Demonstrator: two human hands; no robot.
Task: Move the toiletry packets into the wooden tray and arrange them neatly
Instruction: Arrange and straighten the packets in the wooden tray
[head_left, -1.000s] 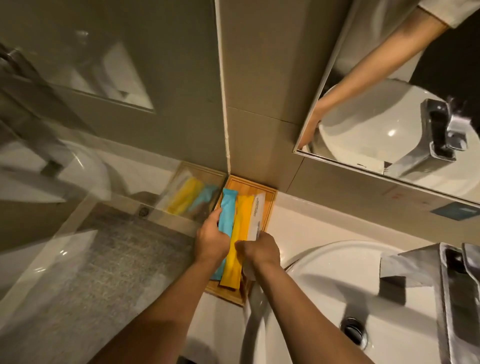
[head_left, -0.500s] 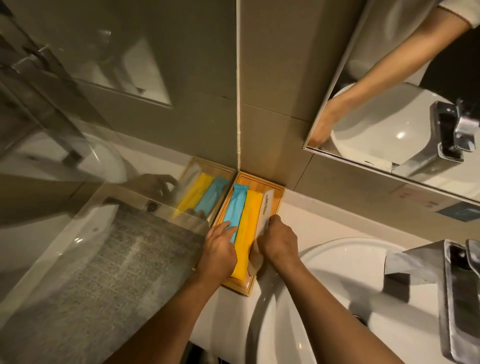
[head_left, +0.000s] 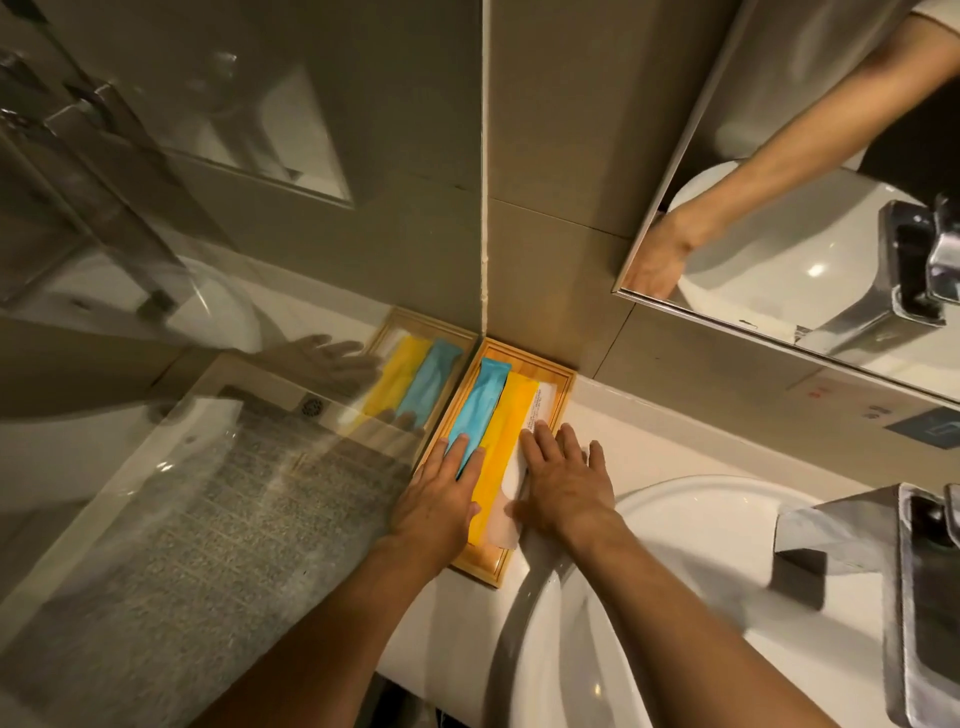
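Note:
A wooden tray (head_left: 563, 384) sits in the counter's corner against the tiled wall. Three long packets lie in it side by side: a blue packet (head_left: 475, 402) at left, a yellow packet (head_left: 506, 431) in the middle, a white packet (head_left: 540, 408) at right. My left hand (head_left: 441, 499) lies flat, fingers apart, on the near end of the blue packet. Spread over the white packet's near half and the tray's right rim is my right hand (head_left: 563, 483), also flat. Neither hand grips anything.
A glass panel (head_left: 208, 415) stands directly left of the tray and reflects it. The white basin (head_left: 675, 597) curves just right of the tray, with a chrome tap (head_left: 924, 597) at far right. A mirror (head_left: 810, 182) hangs on the wall above.
Both hands have uncurled from holding the packets to lying flat on them. The white packet, tilted on edge before, now lies flat. The camera has shifted slightly.

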